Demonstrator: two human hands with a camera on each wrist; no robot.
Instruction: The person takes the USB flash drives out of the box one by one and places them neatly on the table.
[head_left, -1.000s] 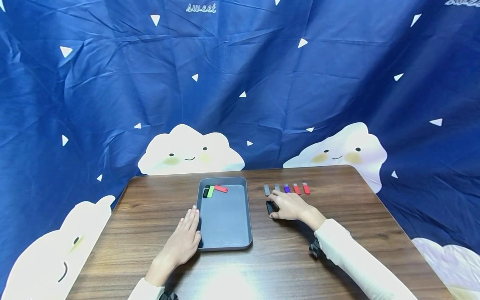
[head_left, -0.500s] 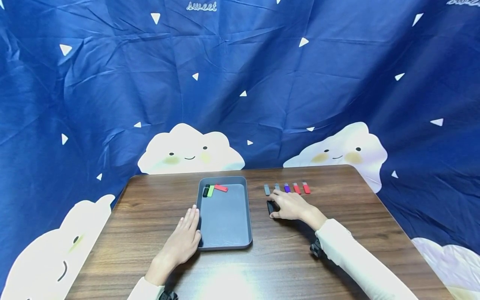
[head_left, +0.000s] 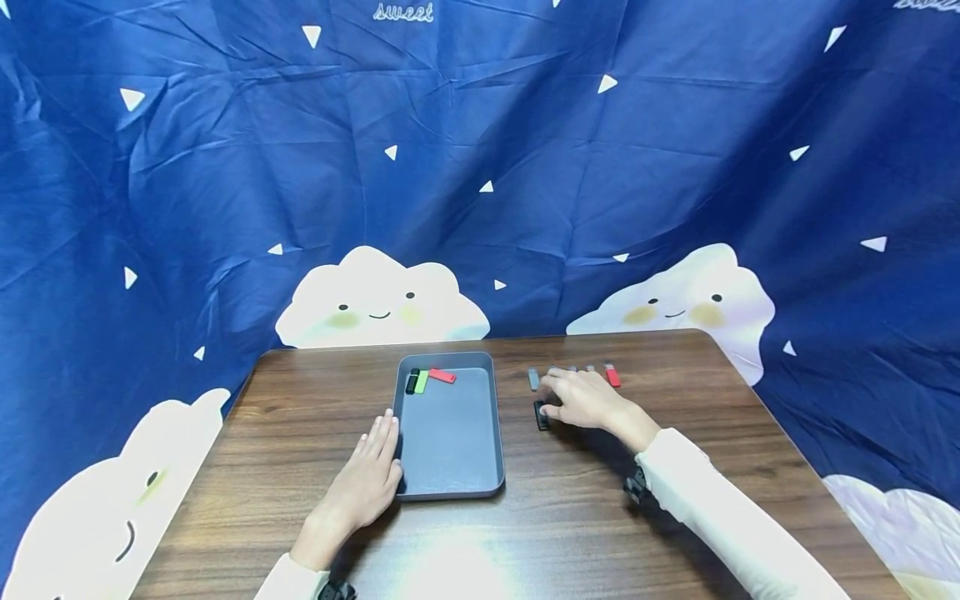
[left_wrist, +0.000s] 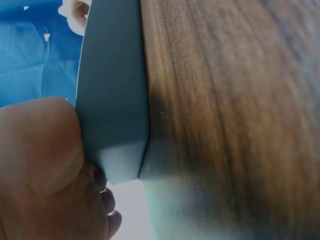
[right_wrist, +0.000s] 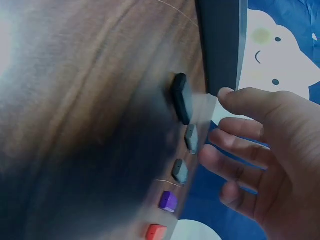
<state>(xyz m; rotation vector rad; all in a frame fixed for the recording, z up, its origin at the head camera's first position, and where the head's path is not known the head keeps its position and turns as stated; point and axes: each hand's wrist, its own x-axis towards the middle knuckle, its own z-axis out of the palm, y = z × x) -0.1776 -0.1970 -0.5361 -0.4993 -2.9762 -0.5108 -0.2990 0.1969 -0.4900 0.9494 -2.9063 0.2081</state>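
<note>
While the left hand (head_left: pixel 369 478) rests flat against the grey tray (head_left: pixel 450 433), the right hand (head_left: pixel 583 398) hovers, fingers loosely spread and grasping nothing, over the black stick (head_left: pixel 541 414) on the worktop (head_left: pixel 570 517).

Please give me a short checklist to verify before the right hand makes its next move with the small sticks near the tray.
1. Right hand holds nothing: ok; in the right wrist view its fingers are loosely spread above the row, gripping no stick.
2. Black stick free on the table: ok; it lies apart from the fingers.
3. Tray steadied: ok; the left hand rests flat against its left wall.
4. Room in the tray: ok; only three sticks lie at its far end.
5. Row sticks all in place: cannot tell in the head view, where the hand covers some; the right wrist view shows two grey, one purple, one red.
</note>
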